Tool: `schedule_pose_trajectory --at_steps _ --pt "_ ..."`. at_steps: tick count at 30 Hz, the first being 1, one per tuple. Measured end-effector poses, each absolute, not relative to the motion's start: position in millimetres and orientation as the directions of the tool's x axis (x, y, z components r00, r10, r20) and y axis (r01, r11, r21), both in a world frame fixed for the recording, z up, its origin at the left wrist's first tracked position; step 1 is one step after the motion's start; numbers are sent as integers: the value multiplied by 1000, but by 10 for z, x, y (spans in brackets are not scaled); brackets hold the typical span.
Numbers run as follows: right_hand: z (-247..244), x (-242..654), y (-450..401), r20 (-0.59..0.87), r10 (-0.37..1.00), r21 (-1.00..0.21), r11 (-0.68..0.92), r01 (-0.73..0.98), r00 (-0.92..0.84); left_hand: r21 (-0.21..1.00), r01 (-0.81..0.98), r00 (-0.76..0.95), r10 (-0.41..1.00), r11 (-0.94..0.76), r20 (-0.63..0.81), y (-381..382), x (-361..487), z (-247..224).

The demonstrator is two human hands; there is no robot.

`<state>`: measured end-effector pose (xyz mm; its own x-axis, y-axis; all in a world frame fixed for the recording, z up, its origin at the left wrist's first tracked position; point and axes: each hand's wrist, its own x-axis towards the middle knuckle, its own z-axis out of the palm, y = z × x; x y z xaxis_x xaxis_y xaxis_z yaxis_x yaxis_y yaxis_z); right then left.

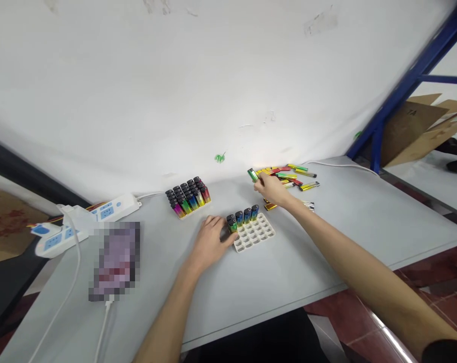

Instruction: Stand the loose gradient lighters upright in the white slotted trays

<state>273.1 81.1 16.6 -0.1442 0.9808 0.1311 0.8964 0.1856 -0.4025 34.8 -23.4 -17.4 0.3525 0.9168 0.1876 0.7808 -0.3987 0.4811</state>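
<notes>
Table (285, 267) is bearing a tray (254, 235): left hand (210, 240) is touching its side, grip unclear; right hand (271, 187) beyond it is pinching a lighter (252, 175).

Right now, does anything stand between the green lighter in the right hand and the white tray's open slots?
Yes: black-topped lighters standing along the far edge of the white tray. Above them, nothing visible blocks the green lighter.

A white wall (175, 91) with green marks (220, 158) stands at the far side of a gray table (289, 277), with a blue frame (398, 91) and brown boxes (408, 126) on the right, another box (5, 222) on the left, and a shiny red floor (338, 317) near on the right.
</notes>
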Motion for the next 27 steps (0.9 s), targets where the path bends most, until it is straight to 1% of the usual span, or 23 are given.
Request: schedule_pose_trajectory --at_steps 2,4,6,8,11,15,19,21,23,27 --pt "177 2863 631 139 986 -634 159 757 -91 496 774 354 918 -395 178 -234 354 -167" --pt "153 2984 470 109 989 -821 146 552 -100 509 764 358 917 -395 175 -230 357 -167" --pt "105 3069 350 79 990 -924 116 365 -114 518 757 362 916 -398 174 -224 353 -172" --pt "52 3109 275 57 994 -974 76 214 -96 521 753 370 914 -401 167 -222 343 -180" --pt "-8 3114 224 20 997 -998 24 50 -75 524 754 370 916 -395 159 -223 329 -198" --pt "-36 3105 196 -24 995 -998 -29 -50 -100 527 760 348 923 -380 163 -222 319 -228" --pt "-26 3105 170 -11 996 -977 -30 -213 -90 518 771 344 927 -369 148 -224 313 -229" --pt "-14 3096 161 -47 992 -951 -80 -300 -113 516 770 351 925 -375 148 -229 313 -216" --pt "-4 3080 157 -106 985 -927 -147 -344 -135 517 767 357 922 -381 151 -236 319 -199" --pt "-8 3040 152 -224 969 -904 -245 -351 -101 519 762 361 919 -388 158 -245 339 -178"
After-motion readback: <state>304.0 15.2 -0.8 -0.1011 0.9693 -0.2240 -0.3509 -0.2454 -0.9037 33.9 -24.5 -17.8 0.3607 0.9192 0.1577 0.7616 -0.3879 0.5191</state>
